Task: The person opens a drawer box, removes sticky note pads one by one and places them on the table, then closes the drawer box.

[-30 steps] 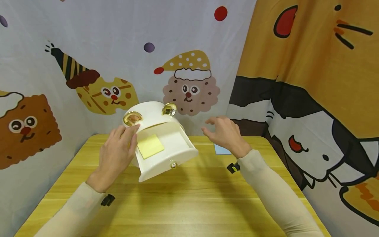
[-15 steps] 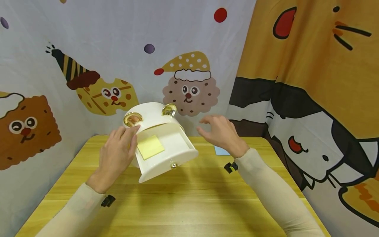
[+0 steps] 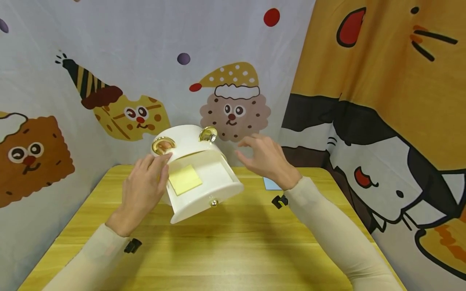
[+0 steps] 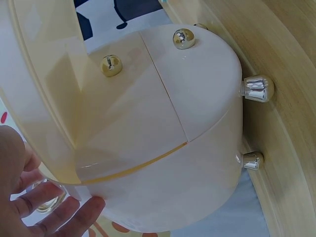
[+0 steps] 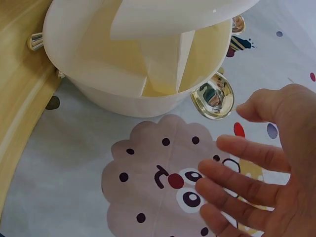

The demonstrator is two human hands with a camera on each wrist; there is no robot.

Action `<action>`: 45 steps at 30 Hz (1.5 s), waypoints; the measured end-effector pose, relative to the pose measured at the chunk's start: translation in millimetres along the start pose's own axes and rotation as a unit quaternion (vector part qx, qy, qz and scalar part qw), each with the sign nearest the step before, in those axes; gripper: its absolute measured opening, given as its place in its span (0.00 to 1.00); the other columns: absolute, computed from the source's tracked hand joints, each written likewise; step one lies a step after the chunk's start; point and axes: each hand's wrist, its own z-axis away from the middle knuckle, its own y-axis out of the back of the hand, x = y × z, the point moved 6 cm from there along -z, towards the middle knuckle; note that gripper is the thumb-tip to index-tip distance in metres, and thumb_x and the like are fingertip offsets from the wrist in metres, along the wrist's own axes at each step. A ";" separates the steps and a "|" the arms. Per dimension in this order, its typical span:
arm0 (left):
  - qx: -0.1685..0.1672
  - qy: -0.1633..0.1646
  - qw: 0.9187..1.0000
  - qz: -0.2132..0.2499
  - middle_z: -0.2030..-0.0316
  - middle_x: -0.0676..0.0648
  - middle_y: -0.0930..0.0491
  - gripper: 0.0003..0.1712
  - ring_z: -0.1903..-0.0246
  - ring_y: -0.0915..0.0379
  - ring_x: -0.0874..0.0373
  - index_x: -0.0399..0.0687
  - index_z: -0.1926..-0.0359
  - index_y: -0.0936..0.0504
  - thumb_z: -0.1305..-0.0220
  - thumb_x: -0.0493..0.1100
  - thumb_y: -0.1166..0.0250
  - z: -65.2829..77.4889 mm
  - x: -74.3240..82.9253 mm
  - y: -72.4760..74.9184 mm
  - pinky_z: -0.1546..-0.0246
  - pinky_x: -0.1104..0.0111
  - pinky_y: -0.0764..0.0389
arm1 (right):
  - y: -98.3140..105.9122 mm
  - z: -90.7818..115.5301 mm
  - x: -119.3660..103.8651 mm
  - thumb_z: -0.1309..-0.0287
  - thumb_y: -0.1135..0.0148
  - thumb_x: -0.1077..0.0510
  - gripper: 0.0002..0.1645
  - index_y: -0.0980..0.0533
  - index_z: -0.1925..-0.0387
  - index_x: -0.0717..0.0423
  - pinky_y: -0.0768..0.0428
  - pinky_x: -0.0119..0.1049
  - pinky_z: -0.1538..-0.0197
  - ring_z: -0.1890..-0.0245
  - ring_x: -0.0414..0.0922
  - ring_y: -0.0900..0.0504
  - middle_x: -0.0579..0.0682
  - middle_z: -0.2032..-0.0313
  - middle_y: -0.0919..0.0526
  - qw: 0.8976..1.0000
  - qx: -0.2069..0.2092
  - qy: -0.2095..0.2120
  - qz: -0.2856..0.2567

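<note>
A white drawer box (image 3: pixel 185 139) with two round gold ears (image 3: pixel 163 146) stands on the table. Its top drawer (image 3: pixel 218 165) is pulled out, and a yellow sticky-note pad (image 3: pixel 185 180) lies in the drawer's left part. My left hand (image 3: pixel 142 190) rests against the box's left side below the left ear. In the left wrist view, the fingertips (image 4: pixel 94 205) touch the white shell. My right hand (image 3: pixel 269 159) hovers to the right of the box, apart from it, fingers loosely bent and holding nothing. In the right wrist view, a gold ear (image 5: pixel 215 96) is near its thumb.
A light blue paper sheet (image 3: pixel 271 184) lies on the wooden table (image 3: pixel 233 250), partly behind the right hand. Gold knobs (image 4: pixel 183 38) mark the lower drawers, which sit closed. Behind the table hangs a cartoon-printed cloth (image 3: pixel 145 48).
My right hand has drifted left and slightly up, nearer the box. The left hand, the box and the yellow pad have stayed in place.
</note>
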 end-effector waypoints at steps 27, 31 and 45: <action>0.000 -0.002 1.000 0.001 0.66 0.48 0.25 0.21 0.73 0.37 0.53 0.51 0.33 0.17 0.23 0.41 0.36 2.0 -0.2 -0.1 0.82 0.67 0.36 | -10.9 -27.9 -45.9 0.28 0.34 0.48 0.14 0.13 0.46 0.42 0.16 0.36 0.46 0.52 0.39 0.17 0.40 0.51 0.13 0.970 -0.070 0.225 -0.054; 0.005 -0.005 1.000 0.000 0.66 0.47 0.25 0.21 0.73 0.37 0.53 0.51 0.33 0.17 0.23 0.41 0.36 1.2 0.1 0.1 0.82 0.67 0.36 | -13.0 -31.8 -55.6 0.29 0.33 0.49 0.15 0.13 0.45 0.42 0.17 0.37 0.41 0.48 0.41 0.16 0.42 0.48 0.14 0.960 -0.104 0.255 -0.053; -0.003 0.005 1.000 -0.001 0.65 0.47 0.25 0.21 0.72 0.35 0.52 0.51 0.33 0.18 0.24 0.40 0.35 1.7 0.7 1.5 0.82 0.66 0.35 | -28.9 -38.8 -90.8 0.26 0.34 0.50 0.17 0.15 0.40 0.44 0.18 0.38 0.37 0.43 0.44 0.15 0.44 0.45 0.13 0.922 -0.223 0.310 -0.062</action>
